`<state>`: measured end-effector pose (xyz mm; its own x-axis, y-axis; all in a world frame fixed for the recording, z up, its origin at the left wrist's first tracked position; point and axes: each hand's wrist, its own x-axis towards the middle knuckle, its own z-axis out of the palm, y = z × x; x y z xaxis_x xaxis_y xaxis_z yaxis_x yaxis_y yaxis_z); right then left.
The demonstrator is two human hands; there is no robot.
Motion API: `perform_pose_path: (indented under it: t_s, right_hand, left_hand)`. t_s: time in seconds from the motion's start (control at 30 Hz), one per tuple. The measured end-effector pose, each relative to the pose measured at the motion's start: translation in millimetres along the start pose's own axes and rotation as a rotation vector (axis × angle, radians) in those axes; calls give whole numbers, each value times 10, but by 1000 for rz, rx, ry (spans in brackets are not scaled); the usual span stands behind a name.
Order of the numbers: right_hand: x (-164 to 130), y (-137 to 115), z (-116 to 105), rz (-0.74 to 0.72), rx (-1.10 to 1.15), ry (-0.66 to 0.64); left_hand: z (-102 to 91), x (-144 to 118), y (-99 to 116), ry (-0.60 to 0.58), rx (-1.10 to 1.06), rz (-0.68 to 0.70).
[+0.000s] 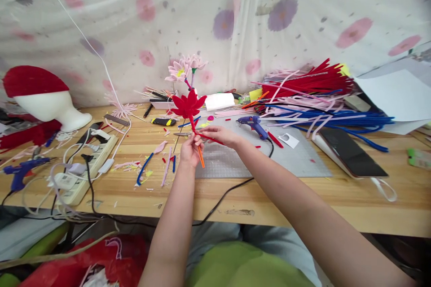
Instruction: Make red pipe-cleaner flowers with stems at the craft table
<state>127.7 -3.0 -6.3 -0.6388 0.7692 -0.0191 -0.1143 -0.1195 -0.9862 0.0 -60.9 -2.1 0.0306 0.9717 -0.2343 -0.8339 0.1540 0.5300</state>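
A red pipe-cleaner flower [188, 105] stands upright above the wooden table [303, 197]. My left hand [190, 151] grips its stem from below, with an orange pipe cleaner [201, 157] poking out under the fingers. My right hand [218, 135] pinches a red pipe cleaner [211, 138] at the stem just beneath the bloom. Both hands hover over the left edge of a grey cutting mat [262, 161].
A blue glue gun [253, 124] lies on the mat. A heap of red, blue and pink pipe cleaners [316, 98] fills the back right, beside a tablet [350, 152]. Power strips and cables [84, 161], another glue gun [20, 171] and a foam head with red hat [43, 98] sit left. Pink flowers [183, 71] stand behind.
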Motion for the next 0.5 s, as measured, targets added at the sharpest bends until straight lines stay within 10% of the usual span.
perform_pose_path:
  t_s: [0.27, 0.5]
  right_hand:
    - [111, -198, 12, 95, 261, 36]
    - [96, -285, -32, 17, 228, 31]
  left_hand:
    - [-49, 99, -134, -37, 491, 95]
    - [-172, 234, -77, -160, 880, 484]
